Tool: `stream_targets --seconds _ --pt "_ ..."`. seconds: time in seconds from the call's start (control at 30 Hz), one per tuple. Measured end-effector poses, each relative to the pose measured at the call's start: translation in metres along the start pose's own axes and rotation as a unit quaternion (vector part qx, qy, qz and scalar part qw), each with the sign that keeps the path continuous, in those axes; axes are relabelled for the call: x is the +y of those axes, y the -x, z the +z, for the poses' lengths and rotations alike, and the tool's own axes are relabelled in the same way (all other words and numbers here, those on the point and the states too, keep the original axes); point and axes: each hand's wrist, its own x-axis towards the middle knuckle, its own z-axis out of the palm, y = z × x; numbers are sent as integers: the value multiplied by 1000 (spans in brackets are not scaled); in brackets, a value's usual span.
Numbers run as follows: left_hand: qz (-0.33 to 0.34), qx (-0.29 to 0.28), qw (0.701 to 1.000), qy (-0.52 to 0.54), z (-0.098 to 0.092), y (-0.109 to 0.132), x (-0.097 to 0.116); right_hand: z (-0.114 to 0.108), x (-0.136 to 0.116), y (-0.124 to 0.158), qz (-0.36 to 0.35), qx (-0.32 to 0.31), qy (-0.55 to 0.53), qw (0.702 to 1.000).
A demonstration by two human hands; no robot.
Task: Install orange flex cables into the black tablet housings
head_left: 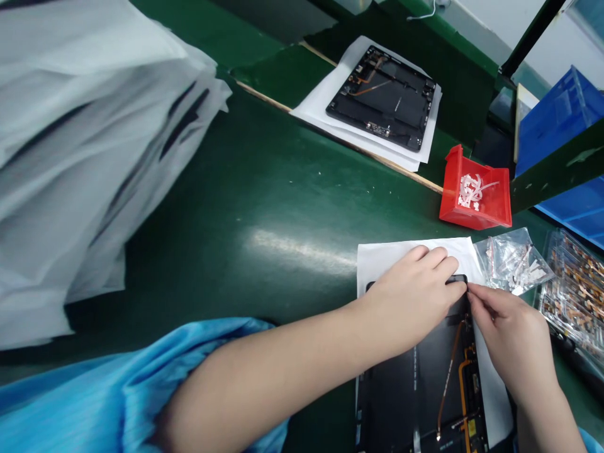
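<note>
A black tablet housing with orange flex cables lies at the lower right on white sheets. My left hand reaches across its far end, fingers bent over the edge and a fingertip pressing by the far right corner. At that same corner my right hand has thumb and forefinger closed in a pinch against the rim. Whatever lies between those fingertips is too small or too hidden to make out. The left forearm and hand cover part of the housing's left side and far edge.
Beyond, a second tablet housing rests on white sheets. A red bin holds small white strips. Near my right hand are a clear bag of small parts and clear trays of flex cables. Blue crates and a white sheet stack flank the green table.
</note>
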Motion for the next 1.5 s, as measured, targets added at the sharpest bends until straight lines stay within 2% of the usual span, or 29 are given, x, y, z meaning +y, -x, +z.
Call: stream_targets --seconds 0.17,0.53,0.8,1.1,1.33,1.5 --pt "2 6 1000 4 0 0 -1 -1 -1 2 -27 -1 39 999" --pt "-15 -4 1000 18 -4 -1 -3 -1 3 2 6 2 -11 1000" --pt "-25 -13 1000 13 -3 0 -4 1 1 3 -28 10 24 999" --pt "-28 -10 999 14 -5 0 -4 -3 -6 5 -99 29 105 989" --pt "-38 -6 999 13 -8 0 -7 -1 3 6 -36 8 38 999" --pt "-49 -27 998 14 -12 -2 -8 0 2 5 -33 11 35 999"
